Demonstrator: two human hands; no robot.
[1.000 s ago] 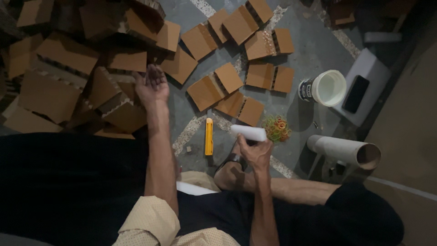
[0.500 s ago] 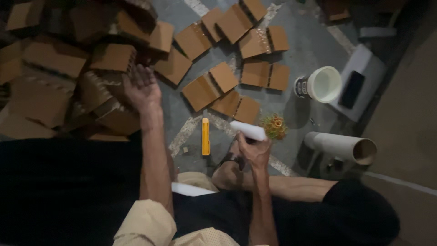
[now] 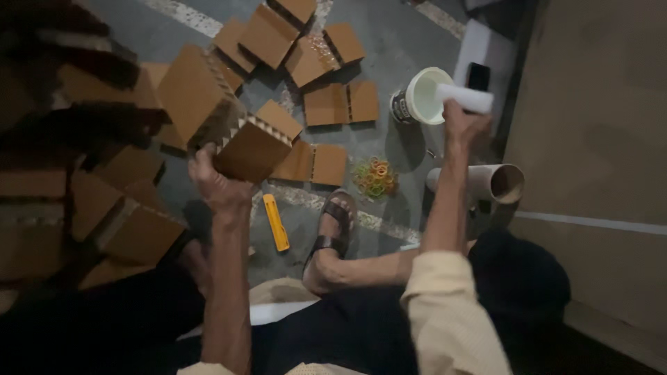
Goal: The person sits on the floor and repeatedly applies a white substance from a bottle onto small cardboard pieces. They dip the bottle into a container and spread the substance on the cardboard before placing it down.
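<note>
the folded brown corrugated cardboard piece point(image 3: 240, 135) is lifted off the grey floor point(image 3: 410, 38), held from below by the left hand point(image 3: 219, 187) — its fingers closed on the lower edge, the zigzag cut edge facing up. just below the cardboard piece lies a yellow box cutter point(image 3: 276, 222), and beside that the person's sandalled foot point(image 3: 333, 229). to the right of the cardboard piece sits a small heap of coloured rubber bands point(image 3: 375, 177), farther right a white plastic tub point(image 3: 424, 96) and a pale cardboard tube point(image 3: 486, 182) lying on its side. the right hand point(image 3: 462, 125) is raised over the tub, fingers wrapped round a white cylindrical roll point(image 3: 464, 97). more flat brown cardboard pieces point(image 3: 340, 104) lie above and to the left.

risk, as i judge it: the grip is only at one edge, so the piece could swing or unfold and slip — and the roll could drop into the tub.
</note>
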